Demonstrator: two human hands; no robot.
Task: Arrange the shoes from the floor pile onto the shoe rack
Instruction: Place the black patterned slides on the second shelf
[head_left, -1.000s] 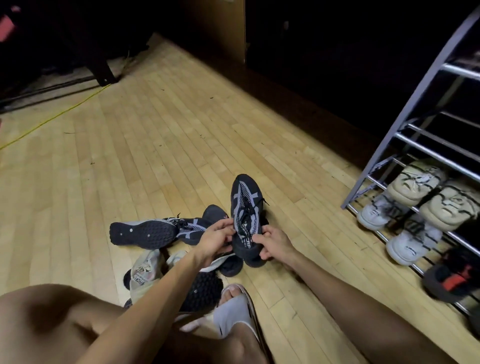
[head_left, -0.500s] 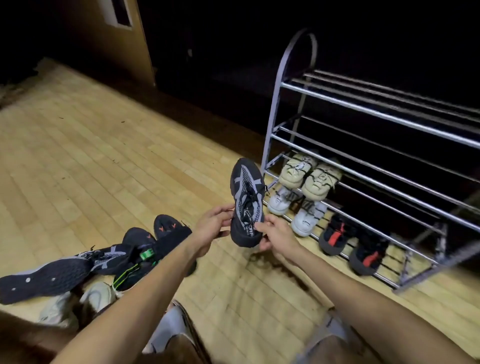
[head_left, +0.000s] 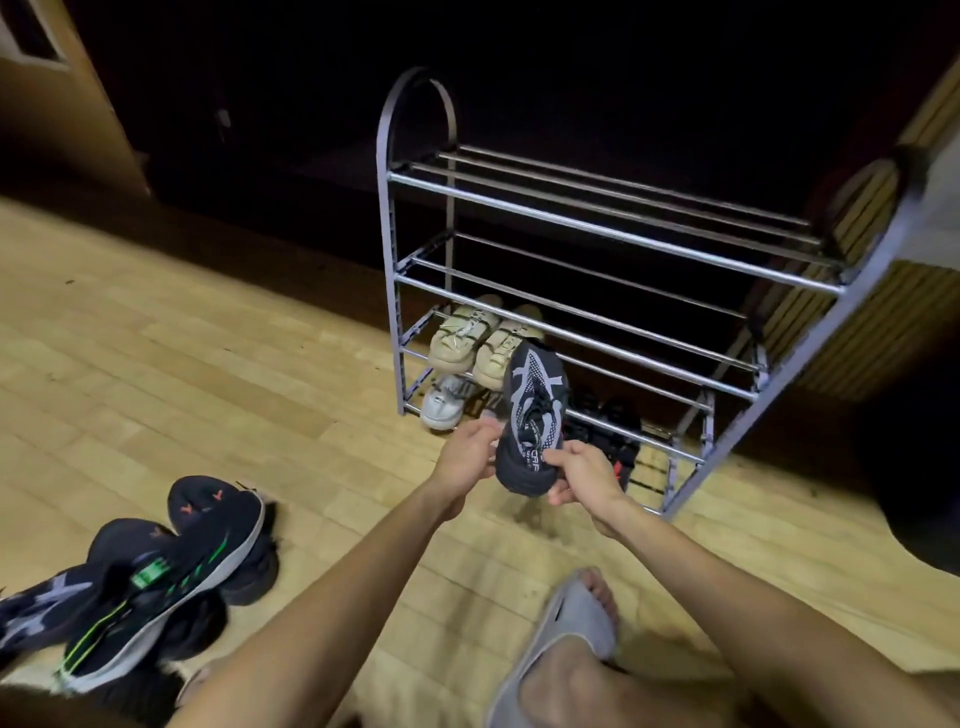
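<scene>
A black and grey sneaker (head_left: 532, 410) is held up in the air, toe pointing away, in front of the metal shoe rack (head_left: 613, 228). My left hand (head_left: 467, 457) grips its heel from the left and my right hand (head_left: 584, 470) grips it from the right. The rack's lower tiers hold beige sneakers (head_left: 480, 340), a white sneaker (head_left: 441, 405) and dark shoes with red marks (head_left: 613, 436). Its two upper tiers are bare rails. The floor pile of dark sneakers (head_left: 156, 566) lies at the lower left.
The floor is pale wood planks (head_left: 234, 364). My foot in a grey slipper (head_left: 566, 634) rests below my right arm. A dark wall runs behind the rack, and a slatted wooden panel (head_left: 857, 322) stands to its right.
The view has swung right from the floor pile to the rack. Both hands have carried the black and grey sneaker up and toward the rack's lower tiers.
</scene>
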